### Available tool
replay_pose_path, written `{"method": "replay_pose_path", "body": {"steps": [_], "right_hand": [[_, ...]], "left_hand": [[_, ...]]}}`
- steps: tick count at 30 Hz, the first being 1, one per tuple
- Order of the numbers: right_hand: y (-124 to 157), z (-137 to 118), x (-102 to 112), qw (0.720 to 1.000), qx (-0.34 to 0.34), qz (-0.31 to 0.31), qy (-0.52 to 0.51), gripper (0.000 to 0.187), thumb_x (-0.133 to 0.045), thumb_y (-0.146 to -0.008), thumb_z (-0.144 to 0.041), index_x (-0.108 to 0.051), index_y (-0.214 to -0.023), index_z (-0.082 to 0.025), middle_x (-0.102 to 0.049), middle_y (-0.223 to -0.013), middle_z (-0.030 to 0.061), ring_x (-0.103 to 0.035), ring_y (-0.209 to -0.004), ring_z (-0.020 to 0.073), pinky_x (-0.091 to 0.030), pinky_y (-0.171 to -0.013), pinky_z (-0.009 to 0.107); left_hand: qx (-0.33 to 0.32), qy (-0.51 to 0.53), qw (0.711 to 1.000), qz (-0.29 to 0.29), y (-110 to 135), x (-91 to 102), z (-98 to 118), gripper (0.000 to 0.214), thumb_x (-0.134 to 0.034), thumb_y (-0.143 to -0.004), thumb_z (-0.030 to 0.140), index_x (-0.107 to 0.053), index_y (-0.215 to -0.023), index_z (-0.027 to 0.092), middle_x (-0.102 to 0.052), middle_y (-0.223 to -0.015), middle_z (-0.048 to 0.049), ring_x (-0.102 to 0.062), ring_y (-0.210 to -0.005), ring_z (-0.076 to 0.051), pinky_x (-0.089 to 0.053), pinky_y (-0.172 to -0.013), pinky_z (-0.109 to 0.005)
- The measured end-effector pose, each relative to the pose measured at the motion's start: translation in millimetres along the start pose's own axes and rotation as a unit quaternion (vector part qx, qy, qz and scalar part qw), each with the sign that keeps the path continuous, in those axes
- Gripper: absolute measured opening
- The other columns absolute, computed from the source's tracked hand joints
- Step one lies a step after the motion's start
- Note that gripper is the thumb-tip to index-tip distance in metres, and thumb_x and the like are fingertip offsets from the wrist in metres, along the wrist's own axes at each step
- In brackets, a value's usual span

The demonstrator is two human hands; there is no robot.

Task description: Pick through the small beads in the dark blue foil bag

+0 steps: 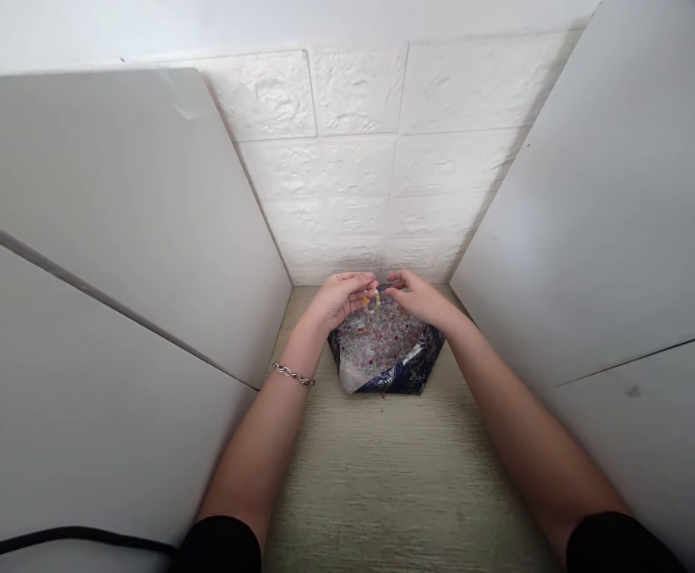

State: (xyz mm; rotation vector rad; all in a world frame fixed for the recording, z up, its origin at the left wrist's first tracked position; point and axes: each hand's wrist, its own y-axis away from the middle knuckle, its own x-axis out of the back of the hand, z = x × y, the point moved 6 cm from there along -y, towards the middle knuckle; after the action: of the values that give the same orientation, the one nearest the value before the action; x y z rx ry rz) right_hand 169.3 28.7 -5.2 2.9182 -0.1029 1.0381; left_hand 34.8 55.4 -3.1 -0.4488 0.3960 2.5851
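- At the far end of the desk [383, 477], whose pale surface has a fine wood-like grain, lies a crinkled, glossy dark-blue bag [410, 374] with angular edges.
- Across its top spread many small, loose beads [383, 338], mostly translucent, in pink, pale green and clear tones, with a few red ones.
- A short curved strand of beads [377, 300], yellow and white, hangs above the loose ones, just under the left fingertips and left of the right ones.
- The left hand [342, 300] has its grip together, thumb and forefinger pinched on the strand; its wrist wears a silver chain bracelet [293, 375].
- The right hand [415, 297] has its grip apart, thumb below the curled fingers, near the strand; whether it pinches a thread is too small to tell.
- Both forearms reach forward and angle inward.
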Motion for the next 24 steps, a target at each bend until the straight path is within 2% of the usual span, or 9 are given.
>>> {"method": "replay_pose_path", "body": {"steps": [6, 12, 18, 24], "right_hand": [[-2, 2, -3, 0.997, 0.016, -0.009, 0.078, 0.031, -0.049, -0.080, -0.021, -0.054, -0.109, -0.012, -0.060, -0.107, 0.0101, -0.056, -0.093, 0.0165, -0.042, -0.082, 0.028], [0, -2, -10, 0.986, 0.044, -0.054, 0.154, 0.026, -0.048, -0.078, -0.018, -0.060, -0.100, -0.016, -0.063, -0.105, 0.0067, -0.057, -0.093, 0.0163, -0.041, -0.081, 0.026], [2, -4, -29, 0.966, 0.108, -0.112, 0.205, 0.018, -0.050, -0.074, -0.014, -0.065, -0.083, -0.018, -0.067, -0.091, 0.0028, -0.059, -0.084, 0.0147, -0.040, -0.074, 0.022], [11, -11, -46, 0.947, 0.148, -0.150, 0.241, 0.019, -0.050, -0.073, -0.012, -0.066, -0.082, -0.017, -0.066, -0.087, 0.0048, -0.058, -0.081, 0.0150, -0.040, -0.074, 0.023]], "left_hand": [[-0.003, -0.001, 1.000, -0.006, -1, 1.3, 0, 0.010, -0.064, -0.070, 0.019, -0.062, -0.071, 0.010, -0.063, -0.068, -0.0011, -0.058, -0.057, -0.005, -0.044, -0.053, -0.016], [-0.016, 0.003, 1.000, -0.021, -2, 0.5, 1, 0.011, -0.065, -0.070, 0.022, -0.062, -0.071, 0.011, -0.063, -0.068, -0.0007, -0.057, -0.057, -0.005, -0.045, -0.054, -0.017], [-0.058, 0.002, 0.998, -0.009, -1, 0.7, 7, 0.013, -0.066, -0.068, 0.023, -0.062, -0.073, 0.012, -0.063, -0.069, -0.0007, -0.057, -0.060, -0.006, -0.044, -0.058, -0.019], [-0.083, 0.019, 0.996, 0.010, -1, 3.8, 11, 0.014, -0.067, -0.065, 0.024, -0.062, -0.073, 0.013, -0.063, -0.071, -0.0008, -0.058, -0.065, -0.007, -0.044, -0.061, -0.019]]}}
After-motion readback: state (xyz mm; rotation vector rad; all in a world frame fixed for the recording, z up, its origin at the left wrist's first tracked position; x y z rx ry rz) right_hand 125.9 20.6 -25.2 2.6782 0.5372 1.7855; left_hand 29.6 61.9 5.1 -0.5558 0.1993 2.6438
